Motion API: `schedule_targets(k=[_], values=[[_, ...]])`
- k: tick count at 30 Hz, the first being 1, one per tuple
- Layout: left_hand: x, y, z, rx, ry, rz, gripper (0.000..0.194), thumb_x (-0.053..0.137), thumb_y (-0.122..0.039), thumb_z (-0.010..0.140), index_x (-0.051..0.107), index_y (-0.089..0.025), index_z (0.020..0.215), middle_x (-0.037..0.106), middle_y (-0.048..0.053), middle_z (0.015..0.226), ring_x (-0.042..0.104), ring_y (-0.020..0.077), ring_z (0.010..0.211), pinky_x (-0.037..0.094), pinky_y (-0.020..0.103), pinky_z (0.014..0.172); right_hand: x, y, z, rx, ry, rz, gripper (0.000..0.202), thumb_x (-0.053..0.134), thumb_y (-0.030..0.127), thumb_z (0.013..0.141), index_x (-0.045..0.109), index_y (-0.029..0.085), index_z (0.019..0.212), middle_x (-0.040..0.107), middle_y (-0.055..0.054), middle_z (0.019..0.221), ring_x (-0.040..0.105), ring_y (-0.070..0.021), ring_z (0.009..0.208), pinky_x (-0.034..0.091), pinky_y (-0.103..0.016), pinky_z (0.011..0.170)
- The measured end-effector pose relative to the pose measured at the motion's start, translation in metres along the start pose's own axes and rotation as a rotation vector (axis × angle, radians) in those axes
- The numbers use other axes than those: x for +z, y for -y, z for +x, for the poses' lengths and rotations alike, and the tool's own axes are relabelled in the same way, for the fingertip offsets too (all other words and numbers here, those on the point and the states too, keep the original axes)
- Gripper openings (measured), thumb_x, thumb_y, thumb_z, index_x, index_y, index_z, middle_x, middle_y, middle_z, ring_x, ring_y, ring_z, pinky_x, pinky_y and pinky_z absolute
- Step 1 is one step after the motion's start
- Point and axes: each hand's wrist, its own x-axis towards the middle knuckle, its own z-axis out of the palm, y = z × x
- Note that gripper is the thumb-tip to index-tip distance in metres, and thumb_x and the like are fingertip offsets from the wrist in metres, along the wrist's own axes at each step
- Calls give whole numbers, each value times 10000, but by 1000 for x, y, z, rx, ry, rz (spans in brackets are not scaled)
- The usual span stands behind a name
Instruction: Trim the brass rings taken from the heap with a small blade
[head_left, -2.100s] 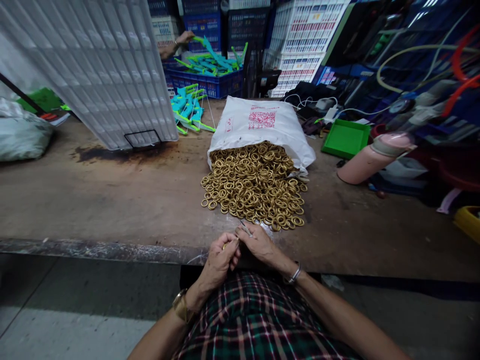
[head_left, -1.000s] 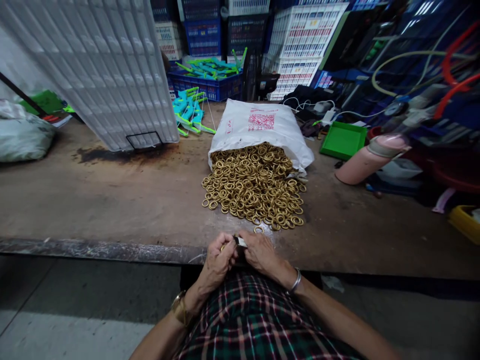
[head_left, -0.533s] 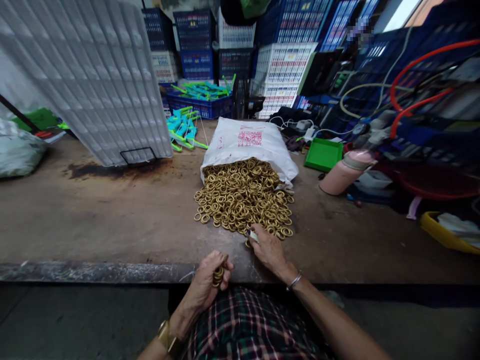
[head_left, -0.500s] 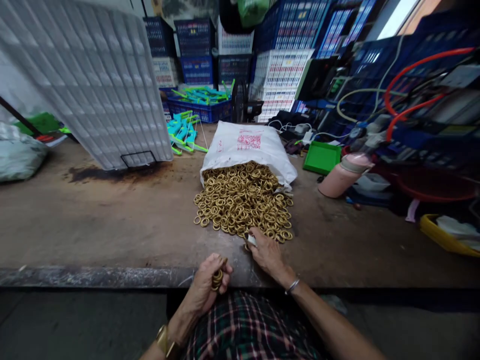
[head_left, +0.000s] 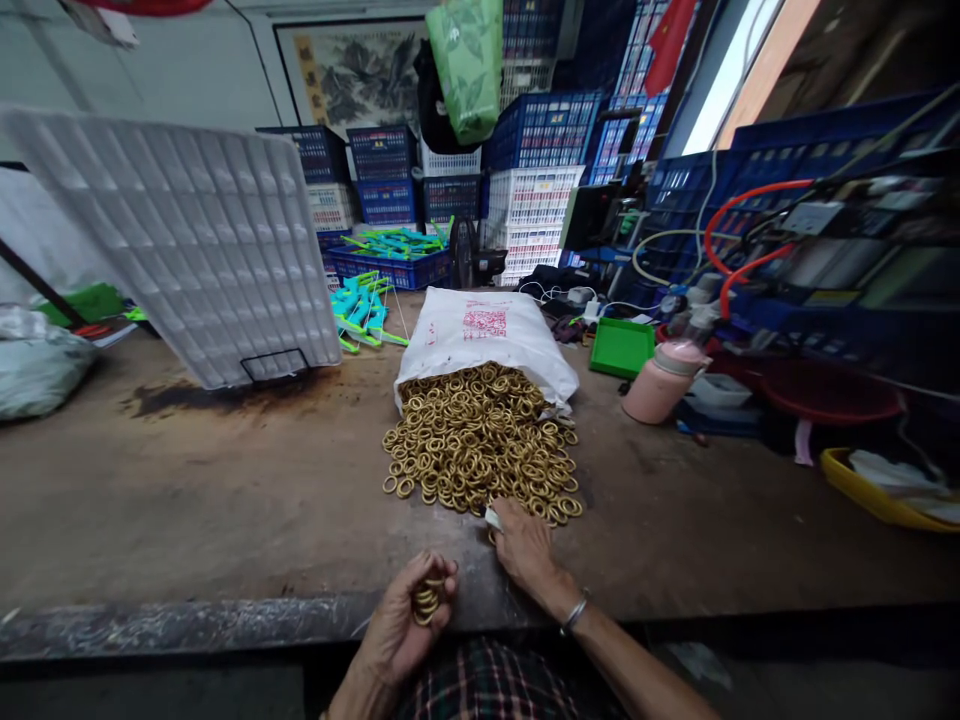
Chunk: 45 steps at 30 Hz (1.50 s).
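Several brass-coloured rings (head_left: 427, 600) are cupped in my left hand (head_left: 401, 615), whose fingers curl round them close to the table's front edge. My right hand (head_left: 525, 545) reaches to the near edge of a heap of the same rings (head_left: 480, 450). Its fingers are closed together, and a ring shows at the fingertips. Something white (head_left: 493, 519) sits at the index finger; whether it is a finger wrap or a held piece I cannot tell. The heap spills towards me out of a white woven sack (head_left: 487, 330) with red print, lying on its side.
On the wooden table (head_left: 225, 510), a white ribbed panel (head_left: 187, 250) leans at the left. Turquoise and green plastic parts (head_left: 364, 305) lie behind it. To the right are a green tray (head_left: 621, 347), a pink bottle (head_left: 660, 385) and a yellow basket (head_left: 885, 500). Stacked crates (head_left: 540, 130) stand behind.
The camera view has tilted up, so everything sits lower. My left hand has turned, showing more of the rings in it. My right hand stays at the heap's near edge.
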Motion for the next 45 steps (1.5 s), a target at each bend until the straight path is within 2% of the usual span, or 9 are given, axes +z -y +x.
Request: schedule_targets(k=[4,8,11,14,20,26,30,35,45], values=[[-2,-2,1,-7,-88,-9,101,661,-164,697,577,-109,708,646,69,753,633,143,665,371,148,402,2,1,0,-6,13,-48,243,398,91,781,525,192,962,576,-58,966,545,-166,802,312,-261,620],[0,-1,-1,2,33,-7,191,682,-238,686,535,-121,647,577,11,640,587,109,593,344,144,380,3,-2,0,-28,5,-44,238,387,77,778,519,178,948,577,-73,959,534,-169,802,318,-264,631],[2,2,-2,46,102,74,234,677,-303,691,511,-140,670,520,-22,601,534,83,540,325,142,371,-1,-3,2,-26,-28,77,182,385,80,772,522,172,850,581,-62,875,513,-157,772,321,-255,645],[6,4,0,119,67,232,264,669,-348,690,516,-168,810,512,-42,608,514,79,514,324,145,369,-8,2,3,-20,-10,341,146,374,148,798,485,179,707,541,-17,703,467,-132,662,319,-238,600],[19,-1,11,429,-25,704,468,592,-424,722,495,-160,1096,536,-54,549,450,67,396,335,164,368,-18,26,1,60,301,995,174,440,337,769,456,190,677,333,84,489,301,-74,436,232,-195,424],[24,-3,14,489,-68,800,378,581,-447,721,564,-138,938,500,-57,492,396,53,354,310,163,360,-17,38,0,133,590,1309,331,549,506,691,428,200,729,328,114,470,204,-37,357,149,-177,346],[21,-1,13,518,-125,773,311,606,-443,702,538,-155,796,495,-57,478,394,52,359,296,159,362,-9,40,1,169,491,1246,283,515,473,727,421,206,726,280,121,469,218,-43,356,168,-176,344],[20,1,11,497,-150,753,302,616,-446,691,535,-160,742,503,-47,491,419,58,380,300,157,368,0,39,3,28,325,1030,260,464,421,786,448,188,671,424,68,547,365,-65,476,289,-181,438],[20,-3,5,309,-9,552,300,606,-433,693,532,-151,762,499,-34,588,451,56,456,282,148,373,-4,39,5,9,311,1013,282,436,380,791,442,189,583,433,53,501,365,-77,472,291,-194,458]])
